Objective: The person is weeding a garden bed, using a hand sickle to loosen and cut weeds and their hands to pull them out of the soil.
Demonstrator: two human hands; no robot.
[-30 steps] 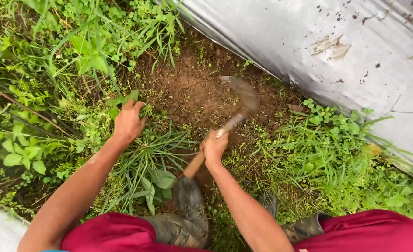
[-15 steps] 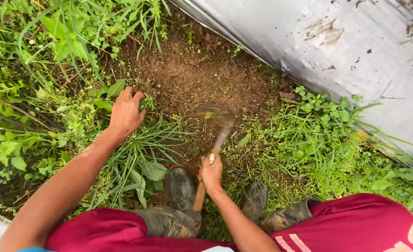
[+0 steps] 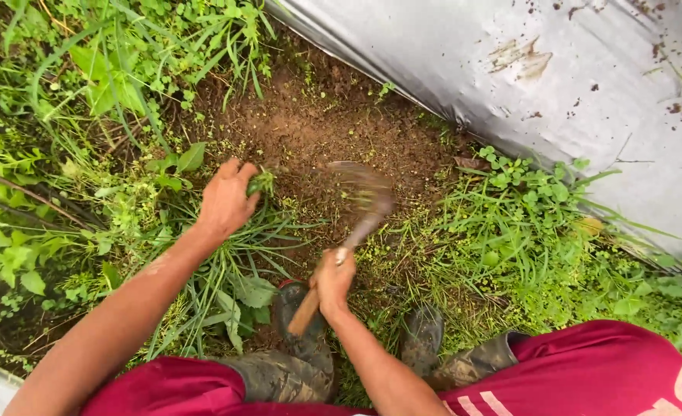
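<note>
The right hand (image 3: 333,281) is closed in a fist round the wooden handle of a small short-handled hoe (image 3: 356,223), gripping it about midway, with the butt of the handle sticking out below the fist toward the boots. The hoe's metal blade is blurred and sits over the edge of the bare brown soil patch (image 3: 318,127), just ahead of the hand. The left hand (image 3: 225,200) reaches forward with fingers curled, pinching a small tuft of green weed leaves (image 3: 260,183) at the left edge of the soil. Long-bladed green grass (image 3: 225,270) spreads beneath the left wrist and forearm. Two muddy dark rubber boots (image 3: 299,316) stand just below the right hand, with red shorts (image 3: 587,370) covering both thighs at the bottom edge. Leafy green weeds (image 3: 526,223) grow thick to the right of the hoe. A grey plastic sheet (image 3: 557,100), speckled with dirt, slants across the upper right, bordering the soil.
</note>
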